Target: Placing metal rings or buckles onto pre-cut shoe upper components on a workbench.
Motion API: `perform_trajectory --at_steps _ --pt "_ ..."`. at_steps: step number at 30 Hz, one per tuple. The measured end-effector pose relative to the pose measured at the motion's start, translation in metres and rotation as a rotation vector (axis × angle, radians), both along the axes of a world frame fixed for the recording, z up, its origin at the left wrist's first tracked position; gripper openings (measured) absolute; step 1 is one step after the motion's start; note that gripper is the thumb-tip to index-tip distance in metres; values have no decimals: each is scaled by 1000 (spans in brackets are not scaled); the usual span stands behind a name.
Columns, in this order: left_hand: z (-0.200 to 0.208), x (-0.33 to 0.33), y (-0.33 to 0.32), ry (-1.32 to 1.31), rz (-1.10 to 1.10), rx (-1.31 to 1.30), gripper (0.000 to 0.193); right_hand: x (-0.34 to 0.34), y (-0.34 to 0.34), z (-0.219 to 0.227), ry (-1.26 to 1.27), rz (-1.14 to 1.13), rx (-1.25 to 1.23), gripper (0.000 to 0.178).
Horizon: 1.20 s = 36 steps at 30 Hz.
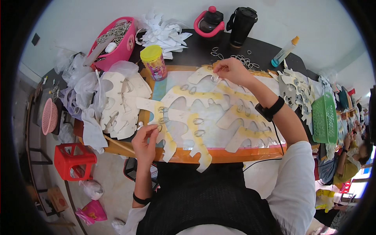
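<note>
White cut-out pieces (174,116) with yellowish smeared edges lie spread over the work board, several bearing pairs of oval metal rings (199,133). My left hand (144,145) is closed in a pinch on a metal ring (159,128), at the edge of the leftmost cut-out piece (168,143). At the far side, my right hand (234,72) pinches another metal ring (214,78) over a smaller cut-out piece (197,76). Loose metal rings (244,61) lie on the dark table just beyond that hand.
Left of the board are stacked white cut-outs (119,102) and a yellow-lidded can (154,64). A pink basket of metal parts (127,41), a dark jug (211,23), a black tumbler (242,27) and a bottle (284,51) stand behind. A green basket (325,117) is at right.
</note>
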<state>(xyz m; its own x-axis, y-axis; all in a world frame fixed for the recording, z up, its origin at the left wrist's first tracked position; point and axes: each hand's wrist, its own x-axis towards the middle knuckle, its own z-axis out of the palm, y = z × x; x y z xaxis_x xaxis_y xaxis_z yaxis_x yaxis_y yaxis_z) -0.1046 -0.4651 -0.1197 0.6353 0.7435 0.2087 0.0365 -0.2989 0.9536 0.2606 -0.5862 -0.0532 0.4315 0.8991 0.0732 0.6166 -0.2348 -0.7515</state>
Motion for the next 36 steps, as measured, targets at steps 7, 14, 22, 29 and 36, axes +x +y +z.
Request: perform_trajectory --at_steps 7,14,22,29,36 --pt "-9 -4 -1 -84 93 -43 13 39 6 -19 -100 -257 16 13" --pt "-13 -4 -2 -118 118 -39 13 62 10 -33 192 -168 -180 13" --pt "-13 -5 -3 -97 114 -38 13 33 16 -34 -417 -51 -49 16" --pt "-13 -4 -2 -93 107 -17 14 45 13 -52 -512 95 -20 20" --pt "11 -3 -11 -75 46 70 17 -16 2 7 -283 65 104 14"
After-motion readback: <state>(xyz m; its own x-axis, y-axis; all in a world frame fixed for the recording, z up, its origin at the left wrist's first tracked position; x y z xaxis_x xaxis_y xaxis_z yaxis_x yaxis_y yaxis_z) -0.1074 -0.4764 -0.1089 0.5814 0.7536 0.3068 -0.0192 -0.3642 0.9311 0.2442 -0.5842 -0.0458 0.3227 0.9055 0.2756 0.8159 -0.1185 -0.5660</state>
